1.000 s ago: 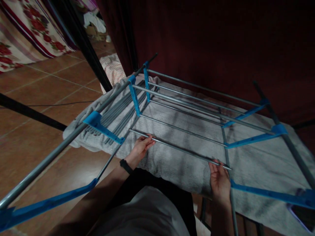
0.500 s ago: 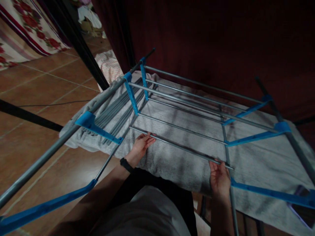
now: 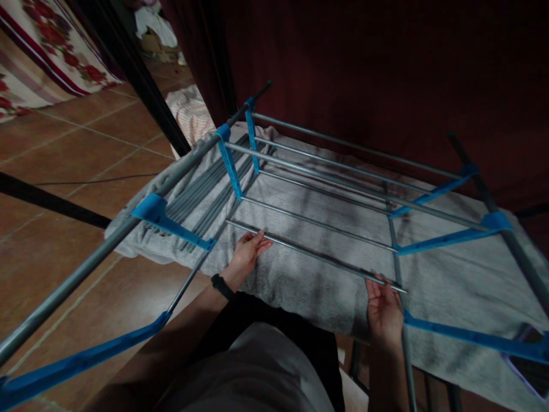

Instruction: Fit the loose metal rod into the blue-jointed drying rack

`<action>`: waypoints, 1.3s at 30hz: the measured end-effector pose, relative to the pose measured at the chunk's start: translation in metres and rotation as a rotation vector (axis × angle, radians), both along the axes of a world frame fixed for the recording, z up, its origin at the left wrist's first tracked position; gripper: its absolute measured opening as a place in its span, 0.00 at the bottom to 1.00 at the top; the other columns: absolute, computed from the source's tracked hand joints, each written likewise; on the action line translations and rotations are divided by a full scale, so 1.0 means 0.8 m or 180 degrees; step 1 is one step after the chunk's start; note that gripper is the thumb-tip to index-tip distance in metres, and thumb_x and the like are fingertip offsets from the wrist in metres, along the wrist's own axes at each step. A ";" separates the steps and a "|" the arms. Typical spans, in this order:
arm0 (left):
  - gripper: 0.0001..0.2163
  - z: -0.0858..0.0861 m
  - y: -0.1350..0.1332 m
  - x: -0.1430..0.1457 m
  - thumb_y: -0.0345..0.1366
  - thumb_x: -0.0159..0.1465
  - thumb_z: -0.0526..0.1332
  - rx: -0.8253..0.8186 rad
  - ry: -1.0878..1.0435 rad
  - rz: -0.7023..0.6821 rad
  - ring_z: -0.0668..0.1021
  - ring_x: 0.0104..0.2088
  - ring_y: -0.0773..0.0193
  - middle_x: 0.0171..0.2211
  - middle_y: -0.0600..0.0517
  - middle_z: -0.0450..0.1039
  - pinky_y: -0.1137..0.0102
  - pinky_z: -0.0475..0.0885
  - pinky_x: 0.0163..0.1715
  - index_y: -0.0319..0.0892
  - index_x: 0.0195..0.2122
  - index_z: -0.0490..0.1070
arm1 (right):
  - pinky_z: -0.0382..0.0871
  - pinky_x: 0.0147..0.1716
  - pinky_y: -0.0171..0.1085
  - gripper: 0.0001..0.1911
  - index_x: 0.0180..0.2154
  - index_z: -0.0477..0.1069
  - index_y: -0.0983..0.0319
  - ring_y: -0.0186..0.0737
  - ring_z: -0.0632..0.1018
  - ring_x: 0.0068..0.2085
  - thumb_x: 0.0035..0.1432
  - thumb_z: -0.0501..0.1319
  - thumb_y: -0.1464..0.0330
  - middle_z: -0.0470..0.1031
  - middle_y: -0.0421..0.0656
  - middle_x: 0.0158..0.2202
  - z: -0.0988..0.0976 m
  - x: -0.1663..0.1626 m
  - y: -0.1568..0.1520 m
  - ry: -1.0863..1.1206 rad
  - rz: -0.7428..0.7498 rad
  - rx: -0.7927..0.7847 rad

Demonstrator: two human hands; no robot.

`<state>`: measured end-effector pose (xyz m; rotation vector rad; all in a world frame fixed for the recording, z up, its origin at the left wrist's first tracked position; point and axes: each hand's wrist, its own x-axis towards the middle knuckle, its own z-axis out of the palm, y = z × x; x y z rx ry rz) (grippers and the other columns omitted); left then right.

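A thin grey metal rod [image 3: 317, 255] lies across both my hands, tilted down toward the right. My left hand [image 3: 247, 252] pinches it near its left end, thumb on top. Close to the rod's right end, my right hand [image 3: 383, 303] grips it, with the tip sticking out past the fingers. Around the hands stands a rack frame of grey tubes [image 3: 86, 277] and blue plastic brackets [image 3: 231, 166]. Several crossbars [image 3: 321, 222] join the far brackets. The right end of the held rod is close to the frame's right inner tube [image 3: 406, 360]; I cannot tell whether they touch.
Several loose grey rods [image 3: 201, 186] lie on the left of the grey cloth [image 3: 309, 297] under the frame. A phone [image 3: 529, 366] rests at the right edge. Dark red fabric [image 3: 364, 68] hangs behind. Black poles [image 3: 141, 80] and tiled floor [image 3: 86, 137] show at left.
Hardly anything differs. Both hands keep hold of the rod, and the view has shifted very slightly.
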<state>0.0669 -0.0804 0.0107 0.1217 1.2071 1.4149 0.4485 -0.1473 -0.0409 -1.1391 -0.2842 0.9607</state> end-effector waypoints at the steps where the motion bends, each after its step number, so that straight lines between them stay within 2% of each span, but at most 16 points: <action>1: 0.13 0.000 0.000 0.000 0.27 0.61 0.74 -0.0002 -0.0005 0.0003 0.84 0.29 0.63 0.26 0.52 0.79 0.67 0.83 0.41 0.42 0.30 0.69 | 0.79 0.59 0.46 0.08 0.38 0.79 0.58 0.37 0.85 0.45 0.57 0.75 0.67 0.85 0.39 0.40 -0.001 0.000 0.000 0.0007 0.0012 0.0015; 6: 0.13 0.000 0.002 0.000 0.25 0.64 0.71 -0.0046 0.0037 0.0015 0.84 0.29 0.63 0.26 0.50 0.79 0.68 0.83 0.40 0.42 0.28 0.67 | 0.79 0.57 0.43 0.10 0.39 0.79 0.57 0.35 0.84 0.44 0.57 0.75 0.66 0.85 0.38 0.39 -0.004 0.000 0.001 0.0061 0.0017 0.0095; 10: 0.13 0.000 0.001 0.001 0.23 0.63 0.70 0.0029 0.0046 -0.0001 0.84 0.29 0.65 0.26 0.52 0.78 0.70 0.83 0.40 0.42 0.28 0.67 | 0.77 0.59 0.46 0.09 0.40 0.79 0.57 0.36 0.85 0.46 0.56 0.74 0.67 0.85 0.38 0.42 -0.002 -0.005 0.003 0.0068 -0.0039 0.0131; 13: 0.13 0.002 0.002 0.001 0.22 0.63 0.69 0.0056 0.0029 -0.0010 0.84 0.29 0.65 0.27 0.51 0.79 0.70 0.84 0.41 0.42 0.27 0.67 | 0.76 0.61 0.50 0.07 0.38 0.79 0.57 0.39 0.85 0.46 0.57 0.72 0.69 0.85 0.40 0.41 0.000 -0.009 0.005 0.0056 -0.0102 0.0135; 16: 0.13 0.005 0.003 0.001 0.22 0.63 0.68 0.0010 0.0006 -0.0022 0.84 0.31 0.64 0.29 0.50 0.80 0.69 0.84 0.43 0.41 0.27 0.68 | 0.76 0.61 0.50 0.07 0.39 0.79 0.56 0.39 0.85 0.46 0.56 0.71 0.69 0.85 0.40 0.41 0.000 -0.009 0.006 0.0087 -0.0067 0.0130; 23: 0.08 0.011 0.003 -0.002 0.21 0.65 0.67 -0.0073 -0.0014 -0.0155 0.84 0.31 0.64 0.32 0.48 0.82 0.70 0.83 0.40 0.39 0.30 0.75 | 0.74 0.63 0.50 0.07 0.40 0.80 0.57 0.40 0.84 0.50 0.58 0.70 0.69 0.86 0.42 0.44 -0.001 -0.008 0.006 0.0231 -0.0067 0.0173; 33: 0.11 0.002 0.004 -0.005 0.30 0.68 0.68 -0.0018 0.0178 -0.0238 0.82 0.27 0.66 0.24 0.50 0.78 0.73 0.82 0.37 0.39 0.27 0.75 | 0.75 0.62 0.48 0.05 0.39 0.80 0.57 0.40 0.85 0.49 0.60 0.69 0.71 0.86 0.41 0.43 -0.001 -0.007 0.007 0.0401 -0.0091 0.0182; 39: 0.13 0.003 0.006 -0.005 0.30 0.70 0.66 -0.0084 0.0154 -0.0190 0.81 0.26 0.66 0.23 0.50 0.76 0.72 0.81 0.36 0.39 0.26 0.75 | 0.76 0.60 0.47 0.04 0.39 0.79 0.56 0.39 0.85 0.45 0.60 0.71 0.67 0.86 0.40 0.40 -0.003 -0.007 0.006 0.0373 -0.0050 0.0196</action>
